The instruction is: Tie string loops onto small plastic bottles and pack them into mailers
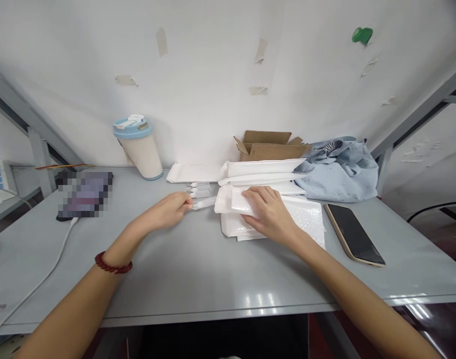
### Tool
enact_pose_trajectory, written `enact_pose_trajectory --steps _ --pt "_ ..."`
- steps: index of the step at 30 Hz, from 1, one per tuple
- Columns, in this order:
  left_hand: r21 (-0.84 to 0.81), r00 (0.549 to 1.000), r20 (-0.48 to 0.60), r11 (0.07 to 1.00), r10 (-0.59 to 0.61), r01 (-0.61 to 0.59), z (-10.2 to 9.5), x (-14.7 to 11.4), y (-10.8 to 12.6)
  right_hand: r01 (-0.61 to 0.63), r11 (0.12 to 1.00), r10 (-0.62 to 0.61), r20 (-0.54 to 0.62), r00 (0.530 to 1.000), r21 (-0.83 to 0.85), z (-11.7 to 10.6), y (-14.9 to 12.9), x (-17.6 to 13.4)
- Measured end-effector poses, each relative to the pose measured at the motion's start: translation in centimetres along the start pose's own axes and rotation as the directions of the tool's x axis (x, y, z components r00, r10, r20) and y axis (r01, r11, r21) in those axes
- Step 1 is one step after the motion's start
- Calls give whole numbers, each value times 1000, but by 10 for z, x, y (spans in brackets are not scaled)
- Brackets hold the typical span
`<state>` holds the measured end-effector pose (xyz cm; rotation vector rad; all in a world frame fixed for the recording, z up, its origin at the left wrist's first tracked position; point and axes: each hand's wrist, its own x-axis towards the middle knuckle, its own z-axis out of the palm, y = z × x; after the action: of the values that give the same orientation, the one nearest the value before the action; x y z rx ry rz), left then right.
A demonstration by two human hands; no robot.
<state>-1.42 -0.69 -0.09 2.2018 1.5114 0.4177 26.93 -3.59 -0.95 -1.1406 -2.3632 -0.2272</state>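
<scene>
Bubble mailers (288, 214), white and dimpled, lie stacked on the smooth grey bench (198, 269). The right hand (267, 212) presses flat on the top one, fingers spread. The left hand (170, 209), its grip pinched together, holds a slim white tube (204, 203) beside the stack.

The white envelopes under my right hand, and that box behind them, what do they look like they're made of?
The white envelopes look like glossy plastic bubble mailers: a dimpled, padded surface catches the light, though the padding itself cannot be confirmed. The right hand lies flat on the top one. The box looks like plain brown corrugated cardboard, matte, with its flaps folded open.
</scene>
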Motion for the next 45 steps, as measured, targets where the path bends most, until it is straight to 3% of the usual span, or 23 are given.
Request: enact_pose_trajectory --steps 6,9,14,18,22,27,31,33,36,39,40,42,45 --pt "-96 1000 15 995 13 -12 -29 -9 13 1 1000 -1 -7 1000 1 -1 -1 1" --pt "-126 997 57 991 45 -37 -34 -13 17 -6 1000 6 10 1000 2 -1 -1 1" --pt "12 994 72 996 85 -86 -18 -13 19 21 1000 -21 8 1000 6 0 -3 0" --pt "84 981 39 978 188 -191 0 -13 28 66 998 -66 16 998 12 -1 -9 -2" --pt "52 959 -4 958 283 -283 18 -13 43 116 993 -116 14 993 17 0 -16 -4" --pt "1 905 -135 914 402 -406 36 -15 58 161 987 -160 -24 987 26 2 -21 -5" --pt "-116 902 -111 896 418 -429 35 -20 65 171 984 -168 -49 984 47 0 -21 -4" --pt "-199 921 -115 900 371 -388 29 -21 66 172 984 -170 -52 984 54 -2 -20 -4" --pt "-306 960 -256 932 116 -195 16 -20 63 159 985 -154 -68 986 68 -6 -18 -3" --pt "-354 930 -358 934 -80 -56 7 -17 57 152 986 -145 -93 985 74 -9 -16 -2" --pt "-361 945 -318 931 -75 -48 6 -16 55 161 985 -154 -96 983 70 -10 -16 -3" --pt "-386 993 -114 921 -4 -41 6 -14 53 199 979 -194 -93 977 52 -11 -18 -3" --pt "-449 988 141 893 55 15 11 -14 54 256 967 -257 -83 963 -22 -12 -22 -3"
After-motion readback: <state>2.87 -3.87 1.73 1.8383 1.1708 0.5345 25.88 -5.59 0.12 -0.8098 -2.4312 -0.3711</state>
